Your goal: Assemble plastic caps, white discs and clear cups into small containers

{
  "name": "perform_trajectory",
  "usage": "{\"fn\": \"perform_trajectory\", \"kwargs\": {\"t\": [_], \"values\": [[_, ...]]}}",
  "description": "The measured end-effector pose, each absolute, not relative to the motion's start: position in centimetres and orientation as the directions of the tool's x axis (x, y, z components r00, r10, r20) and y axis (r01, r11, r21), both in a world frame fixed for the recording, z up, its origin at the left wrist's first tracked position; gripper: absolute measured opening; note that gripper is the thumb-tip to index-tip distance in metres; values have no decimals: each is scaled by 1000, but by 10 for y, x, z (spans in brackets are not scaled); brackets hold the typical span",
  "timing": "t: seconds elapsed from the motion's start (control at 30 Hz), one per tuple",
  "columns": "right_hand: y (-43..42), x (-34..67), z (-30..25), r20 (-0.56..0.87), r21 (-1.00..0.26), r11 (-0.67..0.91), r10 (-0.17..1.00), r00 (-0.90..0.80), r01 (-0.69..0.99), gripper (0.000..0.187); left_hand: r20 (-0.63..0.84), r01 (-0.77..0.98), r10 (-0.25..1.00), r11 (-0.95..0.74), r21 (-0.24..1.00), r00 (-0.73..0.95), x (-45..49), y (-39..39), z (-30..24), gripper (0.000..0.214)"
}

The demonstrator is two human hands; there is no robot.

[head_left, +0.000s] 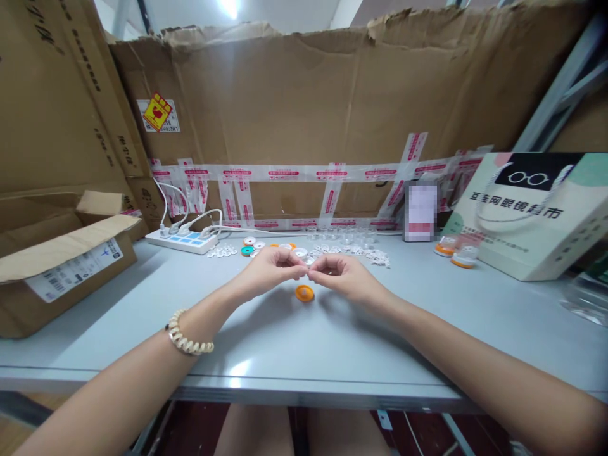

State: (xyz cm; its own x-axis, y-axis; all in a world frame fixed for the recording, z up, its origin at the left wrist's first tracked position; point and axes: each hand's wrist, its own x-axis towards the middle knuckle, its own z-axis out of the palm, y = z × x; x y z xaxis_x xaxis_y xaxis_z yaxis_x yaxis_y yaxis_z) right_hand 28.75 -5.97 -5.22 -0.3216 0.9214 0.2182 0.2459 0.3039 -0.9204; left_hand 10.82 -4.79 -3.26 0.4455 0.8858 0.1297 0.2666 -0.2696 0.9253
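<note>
My left hand (278, 265) and my right hand (342, 275) meet fingertip to fingertip above the middle of the table. Both are closed in a pinch; whatever lies between the tips is too small or hidden to name. Just below them an orange round disc (304, 293) with a paler centre rests on the table. Behind the hands lie several white rings (300, 252), partly covered by my fingers, and a green disc (247, 251). Small white flat pieces (222, 251) form a pile at the left, and more white pieces (375, 254) spread out at the right.
A white power strip (183, 239) with plugged cables stands at the back left, near an open cardboard box (71, 266). Along the back are clear plastic parts (342, 236) and a phone (420, 212). At right, orange-and-white round pieces (463, 259) sit beside a paper bag (527, 221).
</note>
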Motion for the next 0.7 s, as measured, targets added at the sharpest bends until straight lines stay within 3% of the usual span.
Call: {"fn": "perform_trajectory", "kwargs": {"t": [0.27, 0.7], "values": [[-55, 289, -55, 154, -902, 278, 922, -355, 329, 16, 128, 441, 874, -356, 824, 468, 103, -49, -25, 16], [-52, 289, -60, 154, -854, 331, 898, -411, 402, 16, 76, 507, 836, -399, 764, 543, 107, -48, -33, 14]]}}
